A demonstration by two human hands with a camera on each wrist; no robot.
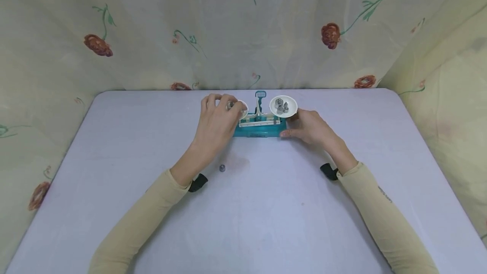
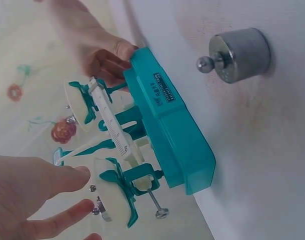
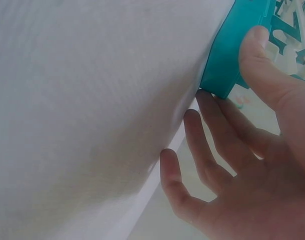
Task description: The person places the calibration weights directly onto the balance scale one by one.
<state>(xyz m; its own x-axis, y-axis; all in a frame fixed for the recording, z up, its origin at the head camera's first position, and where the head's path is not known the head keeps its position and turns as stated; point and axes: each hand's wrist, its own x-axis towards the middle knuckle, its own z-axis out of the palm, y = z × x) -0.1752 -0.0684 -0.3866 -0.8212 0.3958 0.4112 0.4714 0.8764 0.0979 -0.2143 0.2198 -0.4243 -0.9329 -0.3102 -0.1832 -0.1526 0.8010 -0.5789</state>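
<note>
A teal balance scale [image 1: 262, 132] with two white pans stands on the table. My left hand [image 1: 217, 119] is at its left pan [image 2: 110, 192], thumb and index finger apart. The index fingertip is beside the small knob of a metal weight [image 2: 103, 210] in that pan; whether they touch I cannot tell. My right hand [image 1: 313, 128] holds the right end of the scale's base [image 3: 223, 60], thumb on the front and fingertips at the end. The right pan [image 1: 292, 111] carries several metal weights [image 1: 280, 106]. A knobbed cylindrical weight [image 2: 245, 55] stands on the table before the scale.
The white-covered table [image 1: 243, 223] ends just behind the scale. A floral curtain [image 1: 213, 20] hangs at the back and sides. Black straps [image 1: 198, 183] sit at both wrists, below beige sleeves.
</note>
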